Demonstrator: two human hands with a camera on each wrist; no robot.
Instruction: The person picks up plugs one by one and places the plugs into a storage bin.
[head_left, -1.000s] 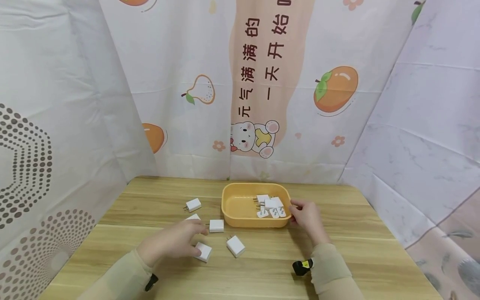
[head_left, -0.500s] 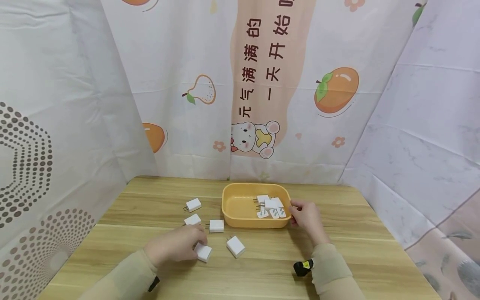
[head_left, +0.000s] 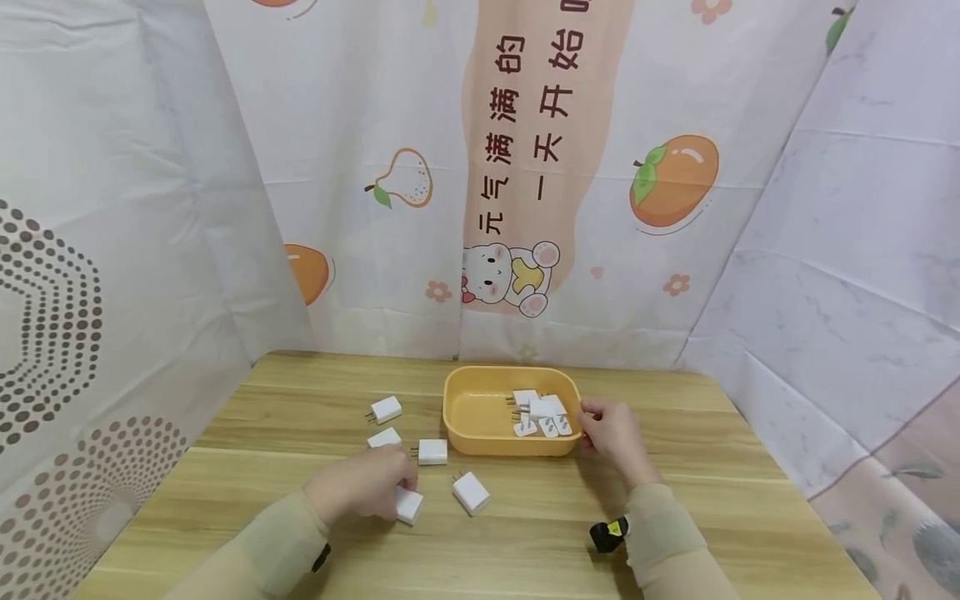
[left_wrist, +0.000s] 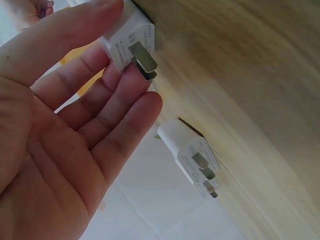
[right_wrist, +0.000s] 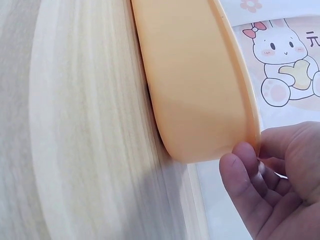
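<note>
Wood-grain tabletop (head_left: 720, 475), hung fabric all round. Held adapter (head_left: 408, 505), white, sits near left, pinched by the left grip (head_left: 363, 483): thumb one side, fingertips the other, outer fingers loosely bent. Its prongs (left_wrist: 144, 61) face the left wrist camera. Can't tell if it's lifted off the tabletop. Four more loose ones: angled adapter (head_left: 471, 493) just right of it, middle adapter (head_left: 432, 452) beyond, half-covered adapter (head_left: 385, 437) behind the hand, far adapter (head_left: 386, 409) past that. Yellow tray (head_left: 510, 447) is farther back; right grip (head_left: 613, 437) has thumb and fingers closed on its right-end rim. Boxed adapters (head_left: 542, 408) heaped in the tray's right half, about six, overlap makes the count unsure. Progress, my read: around halfway or slightly over; five remain outside, pinched one included. Printed curtain (head_left: 360, 275) with fruit and a bunny behind.
</note>
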